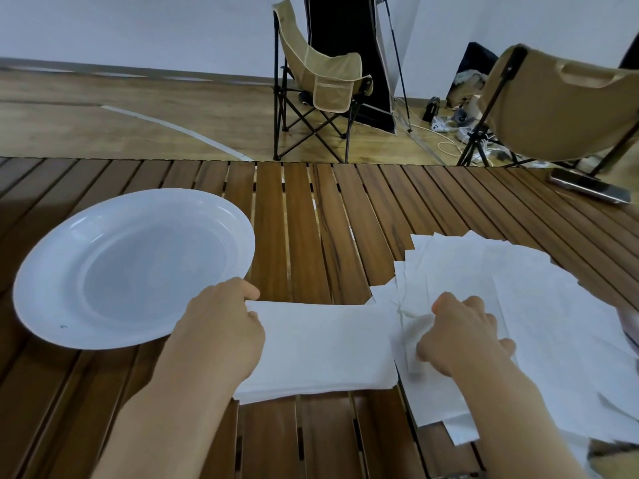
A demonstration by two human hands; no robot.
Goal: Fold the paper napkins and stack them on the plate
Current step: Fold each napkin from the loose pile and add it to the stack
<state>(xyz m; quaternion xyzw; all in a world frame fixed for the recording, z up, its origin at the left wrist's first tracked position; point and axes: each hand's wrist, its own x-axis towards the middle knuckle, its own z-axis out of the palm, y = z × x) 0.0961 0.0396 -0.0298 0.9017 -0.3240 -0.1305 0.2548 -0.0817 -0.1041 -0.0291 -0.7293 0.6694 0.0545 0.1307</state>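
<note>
Table (pixel 304 209): brown wooden slats, everything rests on it.
Plate (pixel 52 271): white, on the left, nothing in it.
Napkin (pixel 325 347): white, lying flat between the two hands, just right of the plate.
Pile (pixel 539 305): loose white napkins fanned out on the right, overlapping the napkin's right end.
Left hand (pixel 224 326): fingers curled, pinching the napkin's left edge beside the plate rim.
Right hand (pixel 463 333): fingers curled, gripping paper where napkin meets pile.
Phone (pixel 587 190): far right corner.
Chairs (pixel 321 81): two tan folding ones beyond the table.
</note>
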